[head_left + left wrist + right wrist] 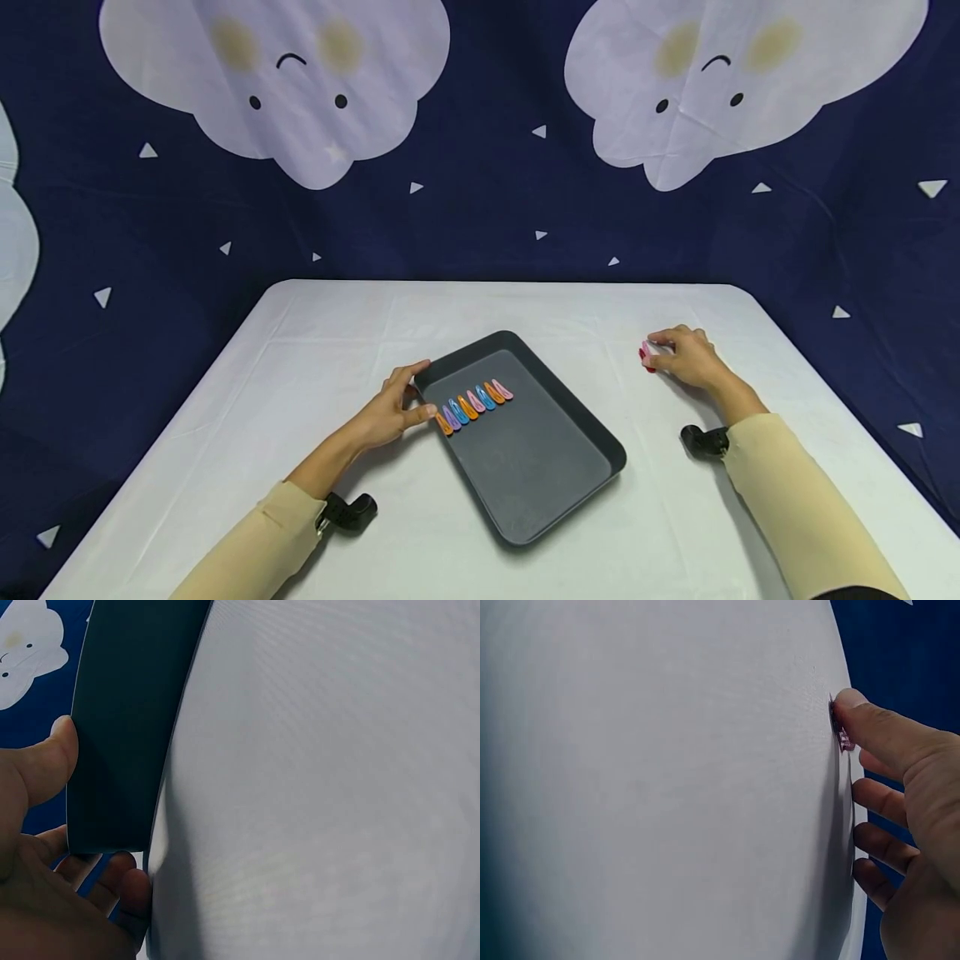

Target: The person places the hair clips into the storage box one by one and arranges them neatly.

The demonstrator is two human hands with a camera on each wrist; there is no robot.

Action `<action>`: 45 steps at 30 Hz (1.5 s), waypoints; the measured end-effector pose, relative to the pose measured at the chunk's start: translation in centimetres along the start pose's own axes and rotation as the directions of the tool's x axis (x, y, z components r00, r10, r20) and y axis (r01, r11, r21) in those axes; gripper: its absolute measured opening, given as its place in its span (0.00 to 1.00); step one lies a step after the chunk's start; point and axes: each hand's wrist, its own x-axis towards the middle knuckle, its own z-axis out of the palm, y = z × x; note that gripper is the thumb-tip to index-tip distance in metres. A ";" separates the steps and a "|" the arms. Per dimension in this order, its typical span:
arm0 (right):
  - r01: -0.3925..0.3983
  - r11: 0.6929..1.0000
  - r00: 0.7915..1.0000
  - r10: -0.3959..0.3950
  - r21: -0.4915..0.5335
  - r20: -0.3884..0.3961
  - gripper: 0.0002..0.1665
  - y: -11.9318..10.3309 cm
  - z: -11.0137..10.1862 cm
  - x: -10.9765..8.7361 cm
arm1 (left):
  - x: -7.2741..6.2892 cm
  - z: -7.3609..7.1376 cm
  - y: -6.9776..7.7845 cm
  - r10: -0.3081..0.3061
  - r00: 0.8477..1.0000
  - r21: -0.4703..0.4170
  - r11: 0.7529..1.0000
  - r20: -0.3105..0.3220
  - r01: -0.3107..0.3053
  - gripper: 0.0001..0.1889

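A dark grey rectangular tray point(547, 475) lies turned at an angle on the white table. Inside it, several snap hair clips point(476, 402) in orange, purple, blue and pink form a slanting row starting near the left wall. My left hand point(386, 412) holds the tray's left corner, thumb on the rim by the orange clip, fingers round the outside; its outer wall point(124, 750) fills part of the left wrist view. At the table's right, my right hand point(693, 360) pinches a pink hair clip point(647, 349) between thumb and forefinger. Red point(649, 368) shows just beneath it.
White cloth covers the table point(360, 325). Behind it hangs a dark blue curtain point(480, 208) with clouds and small white triangles. Black wrist cameras point(351, 512) sit on both forearms, close over the tabletop.
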 end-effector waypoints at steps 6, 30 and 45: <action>0.011 1.000 1.000 -0.011 -0.001 0.027 0.36 0.2 -0.1 0.3 | -0.1 0.0 0.0 -0.006 1.000 -0.004 1.000 0.001 0.006 0.39; 0.067 0.995 0.994 -0.073 0.072 0.079 0.38 0.8 -0.3 -0.9 | -0.1 -0.1 -0.1 0.011 1.000 0.010 1.000 0.004 -0.011 0.39; 0.061 0.998 0.997 -0.063 0.027 0.049 0.38 0.6 0.3 -0.4 | 0.0 0.0 -0.1 0.015 1.000 0.012 1.000 -0.003 -0.015 0.39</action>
